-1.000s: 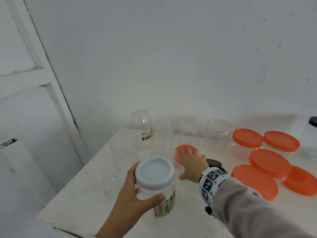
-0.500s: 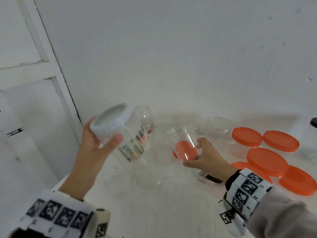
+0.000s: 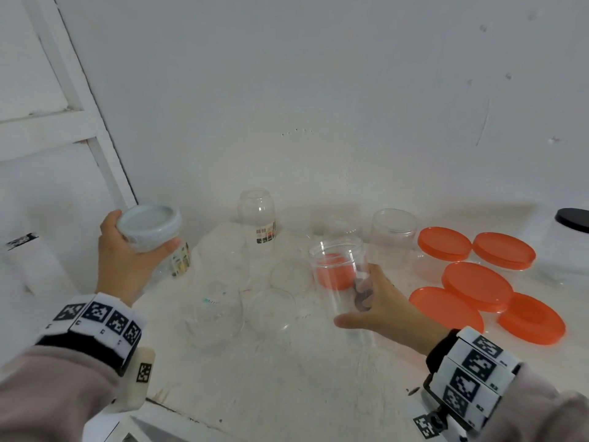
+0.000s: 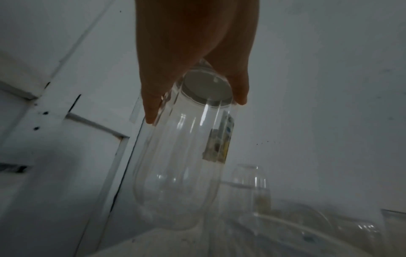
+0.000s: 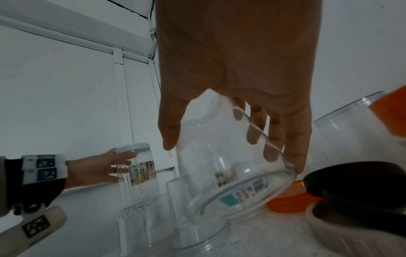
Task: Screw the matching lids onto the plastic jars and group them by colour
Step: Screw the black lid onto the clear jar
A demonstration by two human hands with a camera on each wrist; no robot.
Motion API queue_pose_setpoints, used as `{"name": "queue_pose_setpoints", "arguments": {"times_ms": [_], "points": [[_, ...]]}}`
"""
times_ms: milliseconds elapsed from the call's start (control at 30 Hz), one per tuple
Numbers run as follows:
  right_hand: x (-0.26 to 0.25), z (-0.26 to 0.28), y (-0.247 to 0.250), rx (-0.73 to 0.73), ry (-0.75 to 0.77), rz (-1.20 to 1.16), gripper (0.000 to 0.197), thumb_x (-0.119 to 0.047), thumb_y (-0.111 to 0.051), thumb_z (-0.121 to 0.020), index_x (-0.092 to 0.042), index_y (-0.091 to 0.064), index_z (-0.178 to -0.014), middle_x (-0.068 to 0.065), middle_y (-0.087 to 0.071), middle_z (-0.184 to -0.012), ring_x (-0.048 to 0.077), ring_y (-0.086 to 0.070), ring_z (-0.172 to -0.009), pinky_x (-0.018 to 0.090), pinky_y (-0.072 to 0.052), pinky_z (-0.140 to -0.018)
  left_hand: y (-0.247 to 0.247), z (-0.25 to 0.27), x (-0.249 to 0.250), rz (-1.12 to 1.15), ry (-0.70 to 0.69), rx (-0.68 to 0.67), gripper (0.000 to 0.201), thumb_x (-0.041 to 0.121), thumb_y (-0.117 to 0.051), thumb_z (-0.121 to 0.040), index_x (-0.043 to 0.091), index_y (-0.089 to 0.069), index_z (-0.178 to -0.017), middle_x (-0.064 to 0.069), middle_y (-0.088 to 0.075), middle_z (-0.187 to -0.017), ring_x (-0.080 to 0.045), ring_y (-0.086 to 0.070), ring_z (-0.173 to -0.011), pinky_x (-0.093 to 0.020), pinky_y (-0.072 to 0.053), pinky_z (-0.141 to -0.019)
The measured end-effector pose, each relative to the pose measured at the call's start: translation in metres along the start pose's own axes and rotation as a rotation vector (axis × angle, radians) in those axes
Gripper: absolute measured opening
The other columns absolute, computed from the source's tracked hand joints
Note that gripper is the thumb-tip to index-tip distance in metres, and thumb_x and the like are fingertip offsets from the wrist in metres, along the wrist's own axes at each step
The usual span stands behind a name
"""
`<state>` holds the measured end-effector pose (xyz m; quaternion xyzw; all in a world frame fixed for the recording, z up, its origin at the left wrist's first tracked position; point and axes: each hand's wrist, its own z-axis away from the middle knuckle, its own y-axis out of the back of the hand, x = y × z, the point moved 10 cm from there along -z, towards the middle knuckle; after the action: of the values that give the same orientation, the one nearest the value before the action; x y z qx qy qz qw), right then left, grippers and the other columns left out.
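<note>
My left grip (image 3: 127, 263) is curled round the white-lidded jar (image 3: 153, 237), lifted off the counter (image 3: 287, 393) at its left edge; the jar is clear, empty, with a colourful label on its side. My right grip (image 3: 385, 311) wraps the open clear jar (image 3: 341, 275), raised and tilted, nothing inside, a sticker on its base in the right wrist view. A small orange lid (image 3: 333, 272) shows through its wall, seemingly lying behind it. Several lidless clear jars stand empty on the counter, one a labelled bottle-shaped jar (image 3: 256, 218). To the right sit five large orange lids (image 3: 478, 285), some apparently on tubs, and a black-lidded jar (image 3: 570, 244).
</note>
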<state>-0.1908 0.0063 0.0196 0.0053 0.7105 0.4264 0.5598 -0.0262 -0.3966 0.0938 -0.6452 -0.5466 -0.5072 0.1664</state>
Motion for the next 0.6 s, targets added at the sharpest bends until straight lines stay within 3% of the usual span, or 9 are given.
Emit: {"name": "queue_pose_setpoints", "arguments": {"times_ms": [133,300,400,500,600], "points": [[0.006,0.01,-0.003,-0.052,-0.032,0.006,0.087,-0.06,-0.084,-0.055,-0.033,-0.032,-0.119,-0.013,-0.046,-0.109,0.005,-0.052,-0.096,0.015,-0.04,-0.069,-0.01,0.006,-0.02,-0.063,0.042,-0.021,0.1,0.041,-0.089,-0.057,0.026,-0.031,-0.138,-0.004,-0.048,-0.134,-0.029,-0.048,-0.118,-0.041,-0.041,-0.093],[0.015,0.022,-0.003,-0.065,-0.041,-0.001,0.096,-0.064,-0.08,-0.056,-0.03,-0.031,-0.131,-0.009,-0.05,-0.113,0.005,-0.054,-0.1,0.018,-0.045,-0.077,-0.016,0.01,-0.036,-0.096,0.085,-0.027,0.1,0.032,-0.091,-0.059,0.017,-0.031,-0.138,-0.009,-0.047,-0.134,-0.031,-0.048,-0.118,-0.041,-0.041,-0.091],[0.022,0.029,-0.002,-0.075,-0.053,0.018,0.09,-0.061,-0.081,-0.058,-0.03,-0.03,-0.127,-0.005,-0.051,-0.113,0.01,-0.055,-0.101,0.025,-0.051,-0.083,-0.015,0.011,-0.046,-0.103,0.13,-0.028,0.096,0.03,-0.091,-0.059,0.015,-0.034,-0.135,-0.012,-0.047,-0.132,-0.033,-0.049,-0.116,-0.04,-0.042,-0.087],[0.031,0.034,-0.003,-0.103,-0.06,0.013,0.09,-0.055,-0.084,-0.059,-0.033,-0.028,-0.126,-0.011,-0.049,-0.119,0.003,-0.051,-0.106,0.018,-0.045,-0.084,-0.013,0.01,-0.05,-0.126,0.153,-0.037,0.096,0.029,-0.091,-0.058,0.015,-0.033,-0.133,-0.013,-0.044,-0.132,-0.034,-0.047,-0.117,-0.047,-0.046,-0.091],[0.037,0.04,-0.006,-0.12,-0.039,-0.058,0.096,-0.047,-0.088,-0.058,-0.048,-0.022,-0.127,-0.019,-0.047,-0.127,-0.004,-0.048,-0.111,0.009,-0.041,-0.08,-0.011,0.01,-0.049,-0.183,0.158,-0.047,0.102,0.03,-0.092,-0.056,0.014,-0.031,-0.136,-0.017,-0.038,-0.135,-0.038,-0.042,-0.121,-0.055,-0.043,-0.096]]}}
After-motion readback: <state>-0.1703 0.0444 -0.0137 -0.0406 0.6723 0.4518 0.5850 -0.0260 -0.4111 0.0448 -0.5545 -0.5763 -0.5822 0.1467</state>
